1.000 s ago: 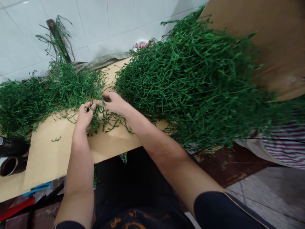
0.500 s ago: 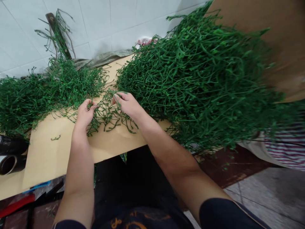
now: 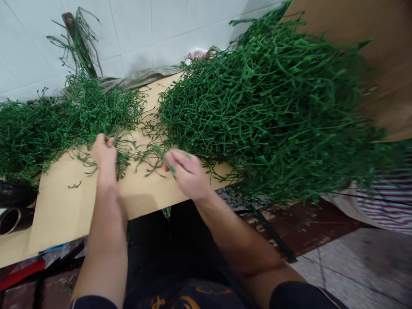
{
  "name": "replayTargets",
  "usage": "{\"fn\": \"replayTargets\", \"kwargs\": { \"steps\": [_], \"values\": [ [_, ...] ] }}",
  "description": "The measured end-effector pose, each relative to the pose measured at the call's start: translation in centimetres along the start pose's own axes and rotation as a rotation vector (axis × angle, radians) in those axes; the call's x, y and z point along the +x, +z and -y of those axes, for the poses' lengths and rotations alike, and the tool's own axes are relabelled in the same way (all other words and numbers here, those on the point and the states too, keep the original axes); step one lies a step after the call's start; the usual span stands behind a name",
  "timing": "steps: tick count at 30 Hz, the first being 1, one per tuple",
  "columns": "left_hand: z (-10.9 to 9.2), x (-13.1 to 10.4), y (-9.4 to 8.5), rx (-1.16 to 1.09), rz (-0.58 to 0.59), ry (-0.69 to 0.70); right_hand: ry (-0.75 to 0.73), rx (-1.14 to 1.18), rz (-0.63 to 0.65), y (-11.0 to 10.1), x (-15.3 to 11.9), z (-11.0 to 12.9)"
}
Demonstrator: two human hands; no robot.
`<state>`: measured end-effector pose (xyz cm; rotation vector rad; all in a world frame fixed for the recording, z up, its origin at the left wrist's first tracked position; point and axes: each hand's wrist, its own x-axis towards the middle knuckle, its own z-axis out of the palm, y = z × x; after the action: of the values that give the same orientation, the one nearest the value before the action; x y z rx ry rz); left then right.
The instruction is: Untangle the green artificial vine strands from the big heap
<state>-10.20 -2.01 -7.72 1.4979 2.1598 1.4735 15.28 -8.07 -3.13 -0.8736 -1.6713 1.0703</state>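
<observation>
My right hand [image 3: 188,174] is closed on a thin green stem [image 3: 169,163], which looks like artificial plant material, over the front of the cardboard sheet [image 3: 144,193]. At the near edge of the left green heap [image 3: 93,107], my left hand [image 3: 104,151] is closed and slightly blurred. Green strands show around its fingertips, but what they pinch is hidden. Loose forked stems [image 3: 149,156] lie scattered on the cardboard between both hands. To the right rises a much larger heap of green stems [image 3: 257,107], close beside my right hand.
Against the white tiled wall [image 3: 135,30] stands a dark upright piece [image 3: 79,43] with strands draped over it. Dark cylindrical objects [image 3: 16,219] lie at the left edge. A brown board [image 3: 370,56] is behind the big heap, and striped cloth [image 3: 383,199] is at the right.
My hands have moved apart. The right came back toward my body and rightward with a green stem; the left shifted left toward the smaller heap.
</observation>
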Motion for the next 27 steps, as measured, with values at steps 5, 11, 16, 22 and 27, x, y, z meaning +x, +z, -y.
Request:
{"fn": "replayTargets", "kwargs": {
  "steps": [5, 11, 16, 22, 27],
  "values": [
    [-0.5, 0.0, -1.8, -0.111, -0.162, -0.091, -0.016, -0.17, -0.181, -4.8, -0.9, 0.9],
    [-4.4, -1.7, -0.6, -0.259, 0.024, 0.016, -0.007, -0.335, -0.118, -4.0, 2.5, -2.0],
    [-5.3, -2.3, 0.2, -0.29, 0.116, 0.023, 0.138, -0.272, 0.067, 0.3, 5.3, -2.5],
    [-5.4, -2.1, 0.7, -0.282, 0.109, 0.011, 0.178, -0.186, 0.239, 4.0, 7.6, -3.9],
    [-4.0, -1.4, 0.7, -0.178, -0.001, 0.04, 0.099, -0.147, 0.165, 3.2, 6.8, -4.4]
  ]
}}
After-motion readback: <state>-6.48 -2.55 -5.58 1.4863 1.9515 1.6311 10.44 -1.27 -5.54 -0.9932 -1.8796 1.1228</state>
